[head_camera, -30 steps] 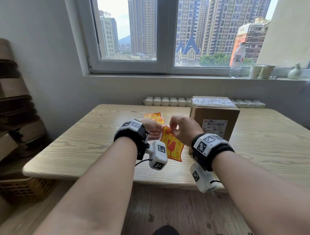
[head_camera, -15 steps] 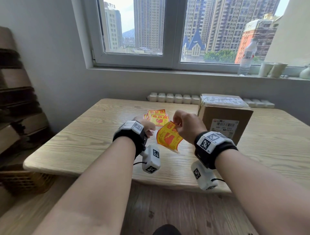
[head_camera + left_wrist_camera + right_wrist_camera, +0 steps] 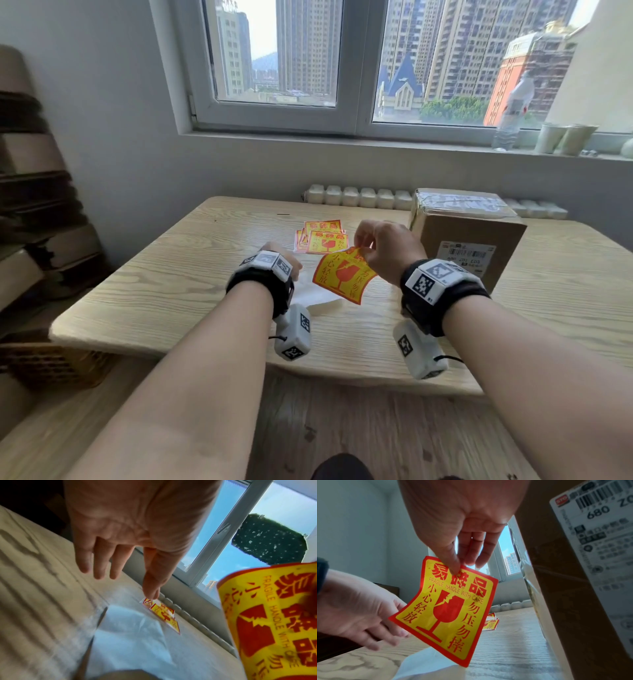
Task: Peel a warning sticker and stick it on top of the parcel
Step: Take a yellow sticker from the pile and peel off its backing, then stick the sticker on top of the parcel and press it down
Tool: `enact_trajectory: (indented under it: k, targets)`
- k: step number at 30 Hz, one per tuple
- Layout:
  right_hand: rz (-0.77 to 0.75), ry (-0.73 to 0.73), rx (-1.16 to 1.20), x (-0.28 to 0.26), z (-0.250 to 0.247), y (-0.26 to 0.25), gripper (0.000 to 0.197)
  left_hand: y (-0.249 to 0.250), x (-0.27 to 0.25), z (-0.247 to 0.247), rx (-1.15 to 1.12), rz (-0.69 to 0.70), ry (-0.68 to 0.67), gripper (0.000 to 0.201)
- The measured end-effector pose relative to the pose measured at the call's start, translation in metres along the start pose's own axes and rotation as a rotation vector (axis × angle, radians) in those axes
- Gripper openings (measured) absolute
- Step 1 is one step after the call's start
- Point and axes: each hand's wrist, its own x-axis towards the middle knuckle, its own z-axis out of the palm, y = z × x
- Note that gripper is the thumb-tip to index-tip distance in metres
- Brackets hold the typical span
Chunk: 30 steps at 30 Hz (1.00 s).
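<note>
A yellow-and-red fragile warning sticker (image 3: 342, 278) (image 3: 447, 609) (image 3: 267, 622) hangs curled in the air, peeled from its backing. My right hand (image 3: 387, 253) (image 3: 458, 566) pinches its top edge between thumb and fingers. The white backing paper (image 3: 312, 296) (image 3: 130, 635) (image 3: 426, 666) lies flat on the table below. Just above that paper is my left hand (image 3: 291, 264) (image 3: 123, 563) (image 3: 359, 615), fingers relaxed and holding nothing. The brown cardboard parcel (image 3: 469, 240) (image 3: 556, 588) stands right of my right hand, with a taped top and a barcode label on its front.
A small pile of spare stickers (image 3: 323, 236) (image 3: 163, 612) (image 3: 490, 623) lies mid-table beyond my hands. The wooden table (image 3: 164, 281) backs onto a wall under a window. A bottle (image 3: 513, 113) and cups (image 3: 565, 138) stand on the sill. Stacked cartons (image 3: 30, 205) sit at left.
The sticker has come free of its backing. My left hand let go and the white backing now lies on the table. My right hand carries the sticker slightly rightward.
</note>
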Motion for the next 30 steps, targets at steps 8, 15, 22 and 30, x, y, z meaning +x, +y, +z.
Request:
enact_trajectory:
  k: [8,15,22,30]
  targets:
    - [-0.025,0.073,-0.013,-0.006,-0.033,-0.018,0.012,0.047,-0.041,-0.034,-0.054,0.148,-0.289,0.025]
    - [-0.05,0.126,-0.024,-0.025,-0.065,-0.028,0.012,0.061,-0.075,-0.042,-0.146,0.247,-0.285,0.004]
    - [-0.052,0.189,-0.027,-0.047,-0.091,-0.028,0.012,0.08,-0.103,-0.044,-0.269,0.273,-0.285,0.006]
    - [-0.075,0.267,-0.046,-0.052,-0.112,-0.017,0.047,0.094,-0.115,-0.041,-0.315,0.378,-0.155,0.013]
